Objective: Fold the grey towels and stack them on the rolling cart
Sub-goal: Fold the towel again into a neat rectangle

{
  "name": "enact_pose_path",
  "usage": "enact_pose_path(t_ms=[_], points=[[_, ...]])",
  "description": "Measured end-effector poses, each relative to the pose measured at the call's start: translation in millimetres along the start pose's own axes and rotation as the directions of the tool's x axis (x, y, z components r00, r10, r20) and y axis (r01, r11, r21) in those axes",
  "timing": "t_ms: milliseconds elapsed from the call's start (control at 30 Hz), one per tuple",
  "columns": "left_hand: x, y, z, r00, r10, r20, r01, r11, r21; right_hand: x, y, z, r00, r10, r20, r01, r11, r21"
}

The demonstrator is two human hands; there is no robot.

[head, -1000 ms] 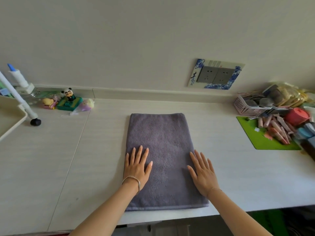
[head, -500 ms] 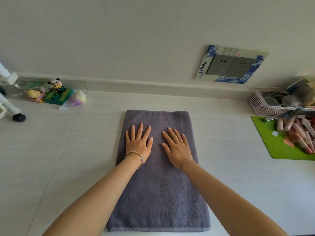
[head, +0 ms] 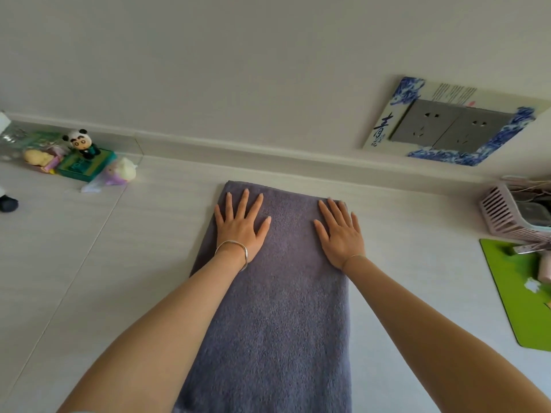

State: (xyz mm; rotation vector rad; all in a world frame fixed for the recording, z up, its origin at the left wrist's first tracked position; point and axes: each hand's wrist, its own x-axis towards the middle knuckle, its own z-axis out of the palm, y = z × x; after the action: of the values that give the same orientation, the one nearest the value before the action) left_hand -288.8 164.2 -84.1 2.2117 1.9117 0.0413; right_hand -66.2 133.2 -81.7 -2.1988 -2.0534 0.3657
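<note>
A grey towel (head: pixel 277 308), folded into a long strip, lies flat on the white counter (head: pixel 119 263) and runs from near the back wall toward me. My left hand (head: pixel 241 225) rests flat on its far left corner with fingers spread. My right hand (head: pixel 340 231) lies flat on the far right corner, its fingertips near the towel's far edge. Neither hand grips the cloth. The near end of the towel runs out of the frame. The rolling cart is out of sight except for a black caster (head: pixel 8 204) at the left edge.
Small toys, among them a panda figure (head: pixel 83 144) on a green box, sit at the back left. A pink basket (head: pixel 512 213) and a green mat (head: pixel 521 293) with small items occupy the right. A wall socket plate (head: pixel 447 126) hangs above.
Both hands slid along the towel from its near part to its far end and spread apart to the two far corners. The camera moved closer and the cart left the frame.
</note>
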Motion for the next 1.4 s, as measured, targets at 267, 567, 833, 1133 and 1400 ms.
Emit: enact_pose_path(t_ms=[267,567,833,1133,1400], points=[[-51,-6,-8,0.964,0.265,0.026,-0.263,0.964,-0.042,-51,-13,-5,0.979,-0.187,-0.076,0.192,0.979,0.064],[-197,-51,15,0.739,0.666,0.102,-0.674,0.727,0.131,-223,-31,22,0.838,-0.545,0.016,0.544,0.838,0.046],[-210,-60,8,0.697,0.682,0.221,-0.717,0.672,0.186,-250,-31,27,0.798,-0.589,0.130,0.602,0.791,-0.112],[-212,-52,2,0.731,0.654,0.195,-0.673,0.737,0.053,-259,-43,27,0.864,-0.501,0.052,0.503,0.863,-0.046],[-221,-65,-8,0.715,0.699,-0.005,-0.696,0.712,0.093,-267,-58,-10,0.959,-0.282,-0.021,0.282,0.959,0.026]])
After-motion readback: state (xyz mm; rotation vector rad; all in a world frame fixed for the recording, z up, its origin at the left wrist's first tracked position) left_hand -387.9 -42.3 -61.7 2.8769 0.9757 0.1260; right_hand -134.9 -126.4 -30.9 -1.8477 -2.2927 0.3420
